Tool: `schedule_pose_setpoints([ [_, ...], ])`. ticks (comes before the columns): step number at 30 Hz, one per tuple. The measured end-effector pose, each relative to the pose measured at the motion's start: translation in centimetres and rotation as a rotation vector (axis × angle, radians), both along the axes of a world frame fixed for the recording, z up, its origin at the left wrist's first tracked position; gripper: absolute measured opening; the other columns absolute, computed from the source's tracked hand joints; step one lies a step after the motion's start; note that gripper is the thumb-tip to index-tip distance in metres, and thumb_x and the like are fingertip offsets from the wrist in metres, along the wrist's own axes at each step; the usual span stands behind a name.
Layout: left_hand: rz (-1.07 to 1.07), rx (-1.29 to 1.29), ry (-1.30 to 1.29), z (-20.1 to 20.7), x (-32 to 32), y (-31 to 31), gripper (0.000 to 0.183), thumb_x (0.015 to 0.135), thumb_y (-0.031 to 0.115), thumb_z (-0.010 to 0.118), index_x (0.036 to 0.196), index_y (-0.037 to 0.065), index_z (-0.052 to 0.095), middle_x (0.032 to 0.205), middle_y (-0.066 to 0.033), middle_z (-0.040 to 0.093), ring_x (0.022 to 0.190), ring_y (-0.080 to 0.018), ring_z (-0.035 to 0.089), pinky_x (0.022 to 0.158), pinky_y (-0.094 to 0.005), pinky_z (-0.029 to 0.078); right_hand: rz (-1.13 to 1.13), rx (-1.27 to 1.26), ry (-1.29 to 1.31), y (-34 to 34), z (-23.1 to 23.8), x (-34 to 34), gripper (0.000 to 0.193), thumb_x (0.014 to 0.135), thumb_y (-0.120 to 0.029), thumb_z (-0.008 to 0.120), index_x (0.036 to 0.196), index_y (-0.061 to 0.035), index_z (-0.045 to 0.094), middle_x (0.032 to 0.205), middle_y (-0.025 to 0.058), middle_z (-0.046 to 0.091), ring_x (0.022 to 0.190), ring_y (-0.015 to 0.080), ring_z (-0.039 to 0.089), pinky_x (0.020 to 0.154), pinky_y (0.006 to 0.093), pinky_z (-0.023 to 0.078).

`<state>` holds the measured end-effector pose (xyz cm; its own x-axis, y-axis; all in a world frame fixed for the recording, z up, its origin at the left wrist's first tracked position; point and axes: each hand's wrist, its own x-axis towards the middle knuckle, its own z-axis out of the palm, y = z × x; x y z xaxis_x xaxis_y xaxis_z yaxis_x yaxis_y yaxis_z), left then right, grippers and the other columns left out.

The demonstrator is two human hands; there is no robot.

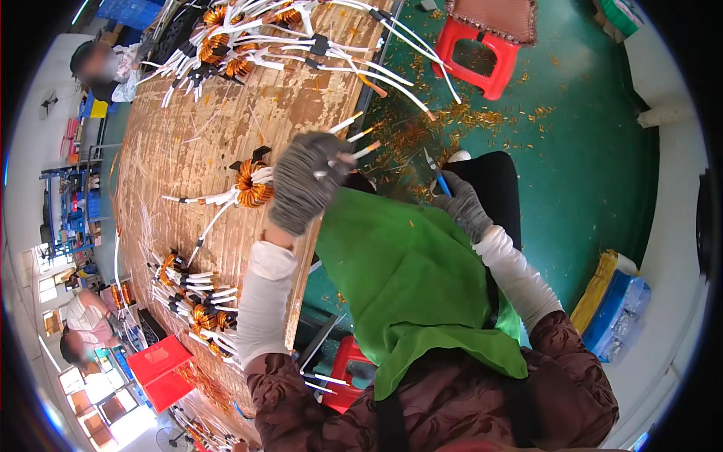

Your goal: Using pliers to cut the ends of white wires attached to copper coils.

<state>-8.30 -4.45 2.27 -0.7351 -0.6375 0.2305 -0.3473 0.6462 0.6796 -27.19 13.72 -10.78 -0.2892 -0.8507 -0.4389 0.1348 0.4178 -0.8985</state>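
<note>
Seen at a wooden table (301,83): left hand (309,181), nearer than the right hand (465,209) to the copper coil (253,186) lying just left on the tabletop, clenched around white leads (364,152) slanting up-right, with a blue-handled tool (443,182) grasped in the right.

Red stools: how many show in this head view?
2: one red stool at the upper right, under a brown cushion; one partly hidden stool at lower centre. More may be hidden.
</note>
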Motion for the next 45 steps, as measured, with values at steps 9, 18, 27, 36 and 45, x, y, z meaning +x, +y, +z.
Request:
schedule_pose_setpoints([
  [9, 0.071, -0.267, -0.518, -4.0, -1.6, -4.3, 0.021, 0.08, 0.019, 0.059, 0.095, 0.004, 0.062, 0.084, -0.0182, 0.062, 0.082, -0.0348, 0.059, 0.073, -0.0414, 0.046, 0.107, -0.179, 0.387, -3.1, -1.3, 1.7, 0.06, 0.069, -0.012, 0.066, 0.125, -0.0037, 0.046, 0.097, 0.0118, 0.057, 0.084, 0.0186, 0.056, 0.076, 0.0298, 0.046],
  [18, 0.094, -0.138, -0.347, -2.7, -0.9, -3.3, 0.02, 0.082, 0.022, 0.055, 0.092, 0.005, 0.059, 0.075, -0.019, 0.062, 0.071, -0.0369, 0.06, 0.064, -0.0442, 0.047, 0.196, -0.403, 0.442, -6.0, 0.3, 4.0, 0.059, 0.069, -0.017, 0.066, 0.123, -0.0056, 0.046, 0.102, 0.0161, 0.059, 0.096, 0.0316, 0.057, 0.085, 0.0371, 0.045],
  [27, 0.117, 0.072, -0.259, -2.6, -0.5, -3.5, 0.018, 0.084, 0.019, 0.055, 0.092, 0.003, 0.059, 0.074, -0.019, 0.062, 0.069, -0.0347, 0.062, 0.061, -0.0408, 0.048, 0.281, -0.238, -0.152, -6.0, 0.6, 3.9, 0.056, 0.074, -0.008, 0.065, 0.126, -0.0066, 0.046, 0.094, 0.0062, 0.06, 0.085, 0.0149, 0.056, 0.075, 0.0284, 0.047],
  [36, 0.107, -0.018, -0.188, -3.1, -0.1, -3.8, 0.019, 0.082, 0.014, 0.059, 0.094, -0.001, 0.059, 0.075, -0.021, 0.062, 0.069, -0.034, 0.063, 0.061, -0.0395, 0.049, 0.246, -0.243, -0.245, -5.7, 1.7, 3.9, 0.055, 0.074, -0.011, 0.063, 0.126, -0.0063, 0.046, 0.09, 0.0056, 0.06, 0.082, 0.0144, 0.056, 0.074, 0.0284, 0.047],
  [45, 0.11, -0.041, -0.203, -3.1, -0.1, -3.5, 0.019, 0.082, 0.014, 0.059, 0.094, -0.001, 0.059, 0.075, -0.0209, 0.062, 0.069, -0.0337, 0.063, 0.061, -0.0386, 0.049, 0.234, -0.241, -0.209, -6.0, 1.4, 4.0, 0.052, 0.074, -0.011, 0.063, 0.123, -0.0051, 0.047, 0.089, 0.0056, 0.06, 0.081, 0.0146, 0.056, 0.073, 0.0292, 0.047],
])
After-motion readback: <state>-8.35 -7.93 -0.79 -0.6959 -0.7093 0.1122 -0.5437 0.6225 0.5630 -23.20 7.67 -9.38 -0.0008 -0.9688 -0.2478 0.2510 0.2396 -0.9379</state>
